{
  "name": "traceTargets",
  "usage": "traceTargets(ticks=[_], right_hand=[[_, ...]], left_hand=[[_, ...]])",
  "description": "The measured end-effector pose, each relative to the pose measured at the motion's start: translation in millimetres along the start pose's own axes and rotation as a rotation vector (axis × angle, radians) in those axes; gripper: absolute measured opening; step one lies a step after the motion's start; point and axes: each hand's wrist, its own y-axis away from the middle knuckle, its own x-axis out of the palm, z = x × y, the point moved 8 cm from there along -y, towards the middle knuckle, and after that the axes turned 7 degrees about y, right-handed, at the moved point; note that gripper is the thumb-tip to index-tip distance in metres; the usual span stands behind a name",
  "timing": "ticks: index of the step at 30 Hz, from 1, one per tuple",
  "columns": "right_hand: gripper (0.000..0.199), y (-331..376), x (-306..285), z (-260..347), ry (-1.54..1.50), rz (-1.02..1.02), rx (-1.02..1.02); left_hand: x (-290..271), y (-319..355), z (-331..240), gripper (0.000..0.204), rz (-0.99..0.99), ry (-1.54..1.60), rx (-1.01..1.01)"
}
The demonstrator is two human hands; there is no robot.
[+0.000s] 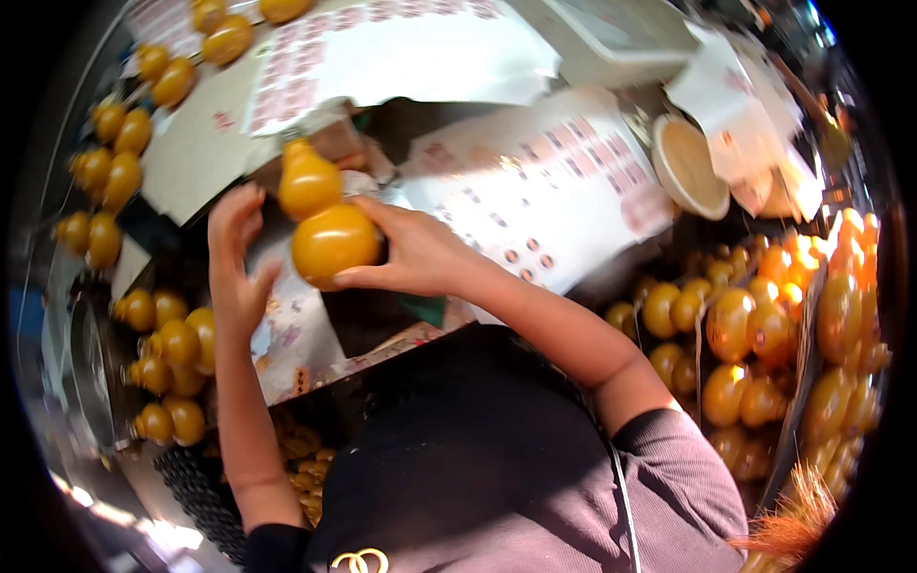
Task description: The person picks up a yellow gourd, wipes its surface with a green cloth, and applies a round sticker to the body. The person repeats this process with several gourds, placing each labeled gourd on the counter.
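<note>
Head view: right hand [420, 250] fingers curled round lower bulb of yellow gourd [323, 218], thumb underneath; gourd raised above sticker sheets [535, 196]; left hand [239, 272] fingers spread, loosely extended, just beside gourd, contact unclear.

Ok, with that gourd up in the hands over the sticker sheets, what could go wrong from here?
1. The right hand grips only the lower bulb of the yellow gourd; the left hand is open beside it, so it might slip and fall.
2. The sticker sheet lies right underneath; a drop could crease it.
3. Gourds on the left sit close to the left forearm and could be knocked.
</note>
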Motion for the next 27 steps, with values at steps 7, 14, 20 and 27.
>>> traceTargets(ticks=[7,14,20,27], right_hand=[[0.073,35,-2,-18,-0.054,-0.178,-0.094],[0.03,113,-101,-120,0.587,-0.447,0.167],[0.037,149,-112,-133,0.76,-0.223,0.235],[0.027,246,-127,-146,0.209,-0.667,0.451]], left_hand=[[60,48,6,0.092,-0.056,-0.396,0.063],[65,47,7,0.086,-0.106,-0.36,0.071],[66,48,10,0.086,-0.124,-0.329,0.037],[66,51,13,0.084,-0.137,-0.336,0.026]])
